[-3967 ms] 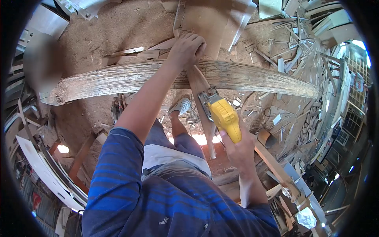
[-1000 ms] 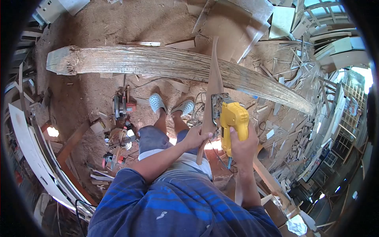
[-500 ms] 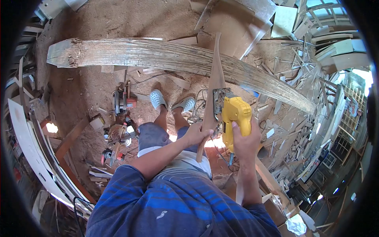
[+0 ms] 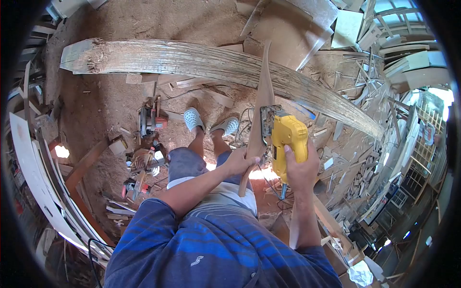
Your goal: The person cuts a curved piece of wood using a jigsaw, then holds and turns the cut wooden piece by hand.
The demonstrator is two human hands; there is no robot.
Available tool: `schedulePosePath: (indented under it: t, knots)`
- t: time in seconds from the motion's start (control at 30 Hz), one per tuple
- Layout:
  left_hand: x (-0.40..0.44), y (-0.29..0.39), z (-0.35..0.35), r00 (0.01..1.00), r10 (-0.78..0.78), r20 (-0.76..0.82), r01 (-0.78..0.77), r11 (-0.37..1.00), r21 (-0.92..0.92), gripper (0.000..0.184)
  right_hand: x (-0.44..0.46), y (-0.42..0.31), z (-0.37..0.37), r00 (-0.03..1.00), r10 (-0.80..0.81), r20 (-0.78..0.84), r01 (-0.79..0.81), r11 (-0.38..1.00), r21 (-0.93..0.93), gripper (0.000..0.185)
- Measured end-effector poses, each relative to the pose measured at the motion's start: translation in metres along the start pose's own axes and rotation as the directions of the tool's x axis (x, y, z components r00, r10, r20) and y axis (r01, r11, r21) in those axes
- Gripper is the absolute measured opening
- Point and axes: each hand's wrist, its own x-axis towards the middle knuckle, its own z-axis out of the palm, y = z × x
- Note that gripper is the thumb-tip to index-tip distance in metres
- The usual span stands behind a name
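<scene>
A long, thin, curved wooden piece (image 4: 264,89) reaches from my lap up to the weathered beam in front, narrowing to a tip at its far end. My left hand (image 4: 239,162) is closed around its near part. A yellow jigsaw (image 4: 290,132) is gripped in my right hand (image 4: 303,167), its fingers wrapped round the handle. The jigsaw's metal base lies against the right side of the wooden piece. Whether its blade is in the wood is hidden.
A thick weathered beam (image 4: 173,60) runs across in front of me. Left of my feet lie a circular saw (image 4: 150,121) and other power tools. Wood scraps (image 4: 353,168) are piled on the right. Cords (image 4: 244,129) lie on the floor near my shoes.
The jigsaw and my right hand have shifted very slightly to the right. My left hand still holds the wooden piece. The view has tilted a little.
</scene>
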Motion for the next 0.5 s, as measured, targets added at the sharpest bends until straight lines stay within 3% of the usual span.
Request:
schedulePosePath:
  t: [0.07,0.33,0.43,0.5]
  knots:
    - [-0.002,0.0,-0.002,1.0,-0.014,0.005,0.014,1.0,-0.004,0.05,-0.002,0.003,0.001,1.0,-0.01,0.004,0.01,1.0,-0.02,0.05]
    - [-0.007,0.001,-0.008,0.999,-0.034,0.026,0.034,0.999,-0.005,0.052,-0.007,0.004,0.004,0.999,0.027,0.044,-0.025,0.998,-0.058,0.049]
    - [-0.003,-0.007,0.001,0.995,0.019,-0.096,-0.023,0.999,-0.04,0.06,-0.008,0.005,0.004,0.998,0.006,0.058,-0.004,0.999,-0.04,0.047]
    - [0.001,-0.01,0.003,0.994,0.056,-0.098,-0.05,0.997,0.058,0.064,-0.008,0.003,0.004,0.997,0.0,0.071,0.002,1.0,-0.023,0.046]
